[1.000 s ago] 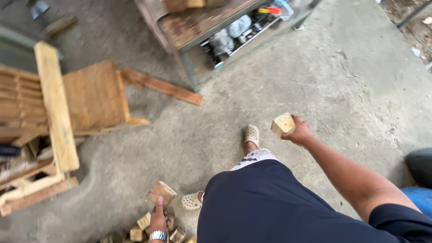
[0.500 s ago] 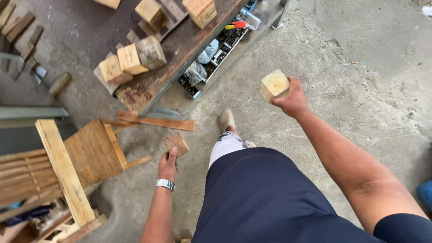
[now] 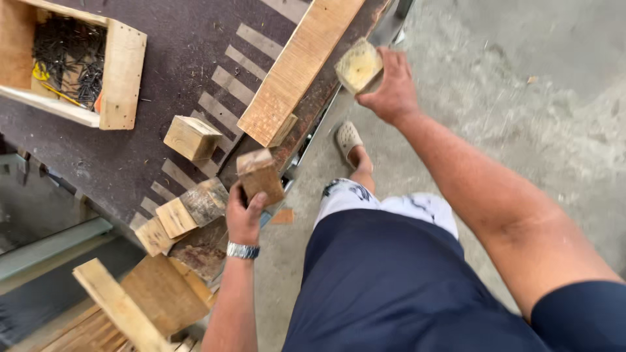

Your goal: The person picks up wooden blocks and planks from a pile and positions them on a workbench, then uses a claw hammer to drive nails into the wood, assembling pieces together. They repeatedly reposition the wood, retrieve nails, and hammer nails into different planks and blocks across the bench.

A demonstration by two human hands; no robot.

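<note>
Overhead, head view: two hands, each clamped on one wooden block. Left hand [image 3: 244, 218] grips a weathered block [image 3: 259, 176] at the dark surface [image 3: 98, 156] edge; right hand [image 3: 390, 88] grips a pale block [image 3: 358, 66] beside one long plank [image 3: 300, 65]. Three loose blocks: one [image 3: 192, 137] mid-surface, two [image 3: 193, 205] [image 3: 154, 236] near the edge. One open box of nails [image 3: 72, 62].

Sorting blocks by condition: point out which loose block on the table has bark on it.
The bark block near the table edge, just left of the left hand. The square block above it is clean-cut.
</note>
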